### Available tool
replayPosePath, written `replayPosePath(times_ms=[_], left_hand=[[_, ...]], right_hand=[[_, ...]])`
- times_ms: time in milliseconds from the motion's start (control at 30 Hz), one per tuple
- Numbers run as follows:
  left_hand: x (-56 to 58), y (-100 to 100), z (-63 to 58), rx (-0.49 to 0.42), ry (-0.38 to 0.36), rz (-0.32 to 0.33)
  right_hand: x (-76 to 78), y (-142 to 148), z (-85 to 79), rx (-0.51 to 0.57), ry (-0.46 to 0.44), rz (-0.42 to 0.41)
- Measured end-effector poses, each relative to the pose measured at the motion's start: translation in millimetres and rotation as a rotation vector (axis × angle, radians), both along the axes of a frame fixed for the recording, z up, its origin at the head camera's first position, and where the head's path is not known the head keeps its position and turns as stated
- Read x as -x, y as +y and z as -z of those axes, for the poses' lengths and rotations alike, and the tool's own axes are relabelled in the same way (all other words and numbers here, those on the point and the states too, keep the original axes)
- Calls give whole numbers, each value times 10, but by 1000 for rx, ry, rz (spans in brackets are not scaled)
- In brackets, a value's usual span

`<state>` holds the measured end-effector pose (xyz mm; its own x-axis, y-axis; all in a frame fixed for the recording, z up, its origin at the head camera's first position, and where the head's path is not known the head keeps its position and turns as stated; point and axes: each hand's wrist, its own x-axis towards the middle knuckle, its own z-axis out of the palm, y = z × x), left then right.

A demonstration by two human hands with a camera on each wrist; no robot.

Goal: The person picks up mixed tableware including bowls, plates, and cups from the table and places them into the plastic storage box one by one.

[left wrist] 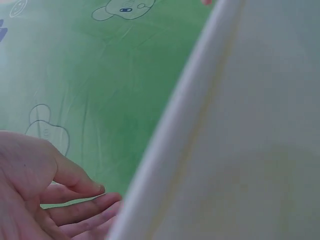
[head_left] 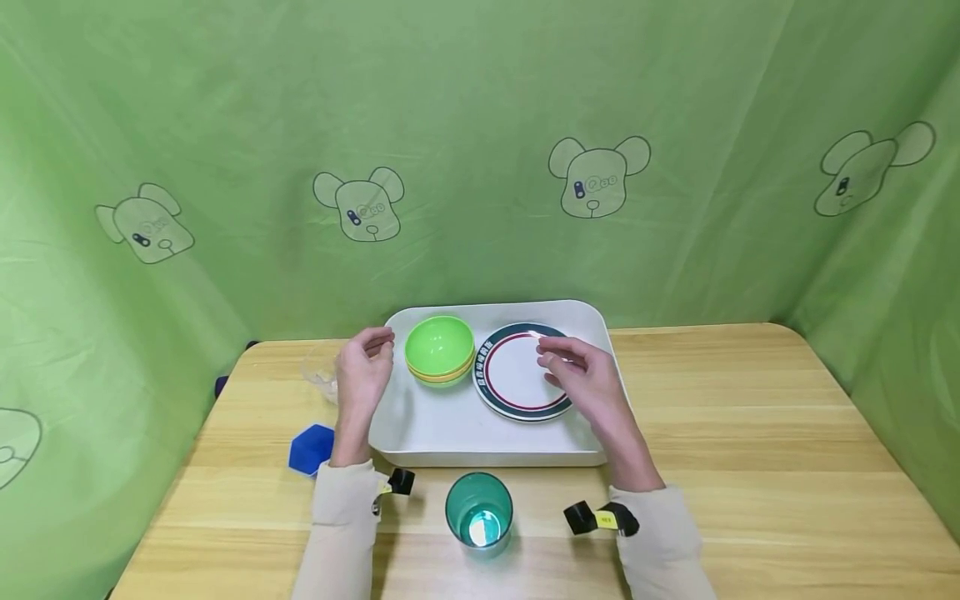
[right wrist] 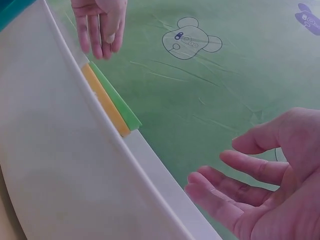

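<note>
My left hand (head_left: 363,371) is raised by the left edge of a white tray (head_left: 450,429), its fingers loosely bent and holding nothing. Over the right part of the tray hovers my right hand (head_left: 585,375), also without anything in its grasp. Beneath and beside it lies a white plate (head_left: 517,371) with a dark blue rim and a red ring, seemingly stacked on another. Left of the plate stands a stack of bowls (head_left: 439,346), green on top with yellow below. Both wrist views show relaxed fingers (left wrist: 82,210) near the tray wall (right wrist: 55,135).
A teal glass (head_left: 480,512) stands in front of the tray, between the forearms. Left of the tray are a blue hexagonal container (head_left: 311,450) and a clear vessel (head_left: 324,382), partly behind the left hand. A green curtain (head_left: 480,150) borders the wooden table (head_left: 750,433).
</note>
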<state>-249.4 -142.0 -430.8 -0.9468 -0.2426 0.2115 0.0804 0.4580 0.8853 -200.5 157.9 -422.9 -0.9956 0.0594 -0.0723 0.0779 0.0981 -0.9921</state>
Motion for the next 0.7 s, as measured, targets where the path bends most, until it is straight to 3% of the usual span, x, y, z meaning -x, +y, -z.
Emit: replayPosePath(times_ms=[133,367,567,700], left_hand=[[-26,-83,-41,42,44,-41],[-71,-265,-70,58,58,-126],[-104,-462,-82,129,11,-191],[-118,-544,-106,200,-82,-173]], right_hand=[[-3,41,-5,-13,6,2],[-11,138,-23,-6,18,17],[-27,195,-54,-34,17,45],[-30,233,-51,-83,39,64]])
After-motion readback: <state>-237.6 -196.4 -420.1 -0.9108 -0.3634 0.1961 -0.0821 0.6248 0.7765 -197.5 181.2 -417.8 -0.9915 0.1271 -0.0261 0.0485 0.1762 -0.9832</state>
